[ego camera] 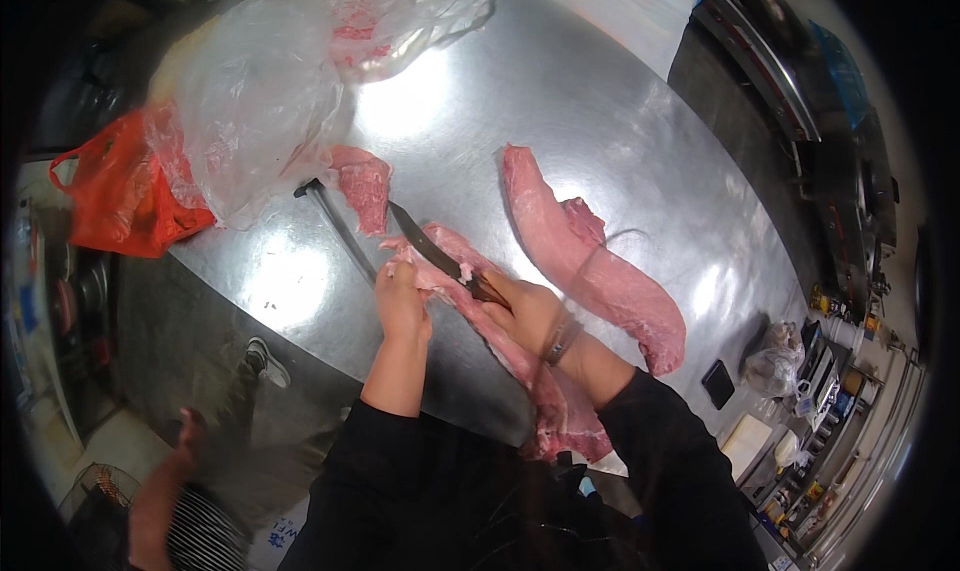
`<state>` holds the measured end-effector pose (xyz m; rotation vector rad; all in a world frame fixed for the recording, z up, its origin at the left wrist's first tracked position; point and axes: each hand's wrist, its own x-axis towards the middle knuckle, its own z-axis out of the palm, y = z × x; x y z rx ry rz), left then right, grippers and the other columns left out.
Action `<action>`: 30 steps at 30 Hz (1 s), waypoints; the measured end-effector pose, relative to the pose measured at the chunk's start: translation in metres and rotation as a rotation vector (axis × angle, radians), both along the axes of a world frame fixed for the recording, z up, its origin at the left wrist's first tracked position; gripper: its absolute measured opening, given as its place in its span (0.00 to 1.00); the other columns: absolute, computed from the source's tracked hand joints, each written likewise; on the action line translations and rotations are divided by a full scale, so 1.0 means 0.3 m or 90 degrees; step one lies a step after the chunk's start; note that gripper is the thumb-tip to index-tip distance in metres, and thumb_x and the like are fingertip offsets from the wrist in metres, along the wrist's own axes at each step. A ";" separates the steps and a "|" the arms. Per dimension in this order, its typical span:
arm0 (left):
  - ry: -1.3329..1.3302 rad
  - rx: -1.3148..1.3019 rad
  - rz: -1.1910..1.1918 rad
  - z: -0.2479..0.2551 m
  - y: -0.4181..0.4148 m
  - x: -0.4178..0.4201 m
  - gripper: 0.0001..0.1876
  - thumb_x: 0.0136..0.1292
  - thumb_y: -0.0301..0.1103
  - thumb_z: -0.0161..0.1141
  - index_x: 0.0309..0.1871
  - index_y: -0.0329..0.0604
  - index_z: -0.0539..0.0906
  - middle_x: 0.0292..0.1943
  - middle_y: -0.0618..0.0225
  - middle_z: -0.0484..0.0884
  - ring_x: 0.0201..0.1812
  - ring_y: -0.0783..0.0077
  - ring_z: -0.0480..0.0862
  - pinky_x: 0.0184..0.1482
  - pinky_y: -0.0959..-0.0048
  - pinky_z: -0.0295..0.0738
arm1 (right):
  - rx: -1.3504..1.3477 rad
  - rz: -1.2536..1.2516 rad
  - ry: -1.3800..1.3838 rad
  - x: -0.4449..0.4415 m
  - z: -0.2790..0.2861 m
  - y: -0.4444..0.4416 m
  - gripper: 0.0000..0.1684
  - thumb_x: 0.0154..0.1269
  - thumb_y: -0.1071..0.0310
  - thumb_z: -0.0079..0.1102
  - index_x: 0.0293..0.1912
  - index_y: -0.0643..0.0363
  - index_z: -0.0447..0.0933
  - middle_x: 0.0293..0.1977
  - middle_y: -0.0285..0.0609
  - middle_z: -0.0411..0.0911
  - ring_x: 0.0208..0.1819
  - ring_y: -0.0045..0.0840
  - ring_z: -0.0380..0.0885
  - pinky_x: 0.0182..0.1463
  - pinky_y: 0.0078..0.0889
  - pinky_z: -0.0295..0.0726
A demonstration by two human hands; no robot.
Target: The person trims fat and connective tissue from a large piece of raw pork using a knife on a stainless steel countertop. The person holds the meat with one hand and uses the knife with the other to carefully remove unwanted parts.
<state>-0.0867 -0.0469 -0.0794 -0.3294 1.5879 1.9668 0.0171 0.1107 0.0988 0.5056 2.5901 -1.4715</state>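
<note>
My right hand (pixel 529 312) is closed round the wooden handle of a knife (pixel 427 248), whose dark blade points up and left over a long strip of raw meat (pixel 495 331). A whitish scrap clings to the blade near the handle. With my left hand (pixel 403 301) I pinch the strip's upper left end beside the blade. The strip runs under my right wrist to the table's near edge. Just above the knife tip lies a smaller piece of raw meat (pixel 364 188). A long, curved raw loin (pixel 592 263) rests to the right of my right hand.
On the metal table (pixel 457 151) are a metal rod-like tool (pixel 341 230) with a black end, clear plastic bags (pixel 255 98), a red plastic bag (pixel 127 188) and a phone (pixel 718 384). Another person's arm (pixel 161 488) shows at lower left. A shelf with containers stands at right.
</note>
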 end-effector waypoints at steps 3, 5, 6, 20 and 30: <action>-0.027 -0.003 0.017 0.044 0.001 -0.002 0.08 0.61 0.29 0.50 0.42 0.39 0.74 0.32 0.70 0.77 0.29 0.79 0.77 0.28 0.78 0.72 | -0.036 -0.012 -0.044 -0.080 0.091 -0.001 0.28 0.61 0.63 0.58 0.61 0.56 0.68 0.42 0.53 0.80 0.42 0.47 0.79 0.46 0.41 0.78; -0.047 0.006 0.028 0.057 0.008 -0.005 0.07 0.60 0.29 0.50 0.41 0.40 0.74 0.31 0.71 0.76 0.27 0.80 0.75 0.26 0.79 0.69 | 0.000 -0.002 -0.025 -0.011 -0.012 -0.002 0.28 0.61 0.63 0.58 0.61 0.56 0.68 0.42 0.53 0.80 0.42 0.47 0.79 0.46 0.42 0.78; -0.054 0.014 0.030 0.047 0.008 -0.003 0.07 0.60 0.30 0.51 0.41 0.40 0.74 0.31 0.71 0.76 0.27 0.80 0.75 0.26 0.79 0.69 | 0.028 0.007 0.001 0.042 -0.080 0.004 0.27 0.61 0.64 0.58 0.60 0.56 0.68 0.42 0.53 0.80 0.42 0.47 0.79 0.46 0.42 0.78; 0.165 -0.309 -0.252 0.103 0.027 0.009 0.11 0.61 0.29 0.51 0.46 0.39 0.75 0.37 0.69 0.78 0.35 0.78 0.78 0.31 0.78 0.72 | -0.095 -0.039 -0.112 -0.133 0.148 -0.001 0.27 0.60 0.66 0.61 0.59 0.58 0.70 0.44 0.52 0.80 0.45 0.43 0.81 0.48 0.36 0.79; -0.070 0.061 -0.062 -0.106 -0.054 0.040 0.15 0.59 0.26 0.51 0.51 0.40 0.75 0.40 0.69 0.79 0.38 0.74 0.80 0.39 0.72 0.74 | 0.007 0.077 -0.079 0.179 -0.177 0.084 0.27 0.63 0.64 0.58 0.62 0.53 0.68 0.45 0.50 0.80 0.44 0.39 0.81 0.49 0.35 0.78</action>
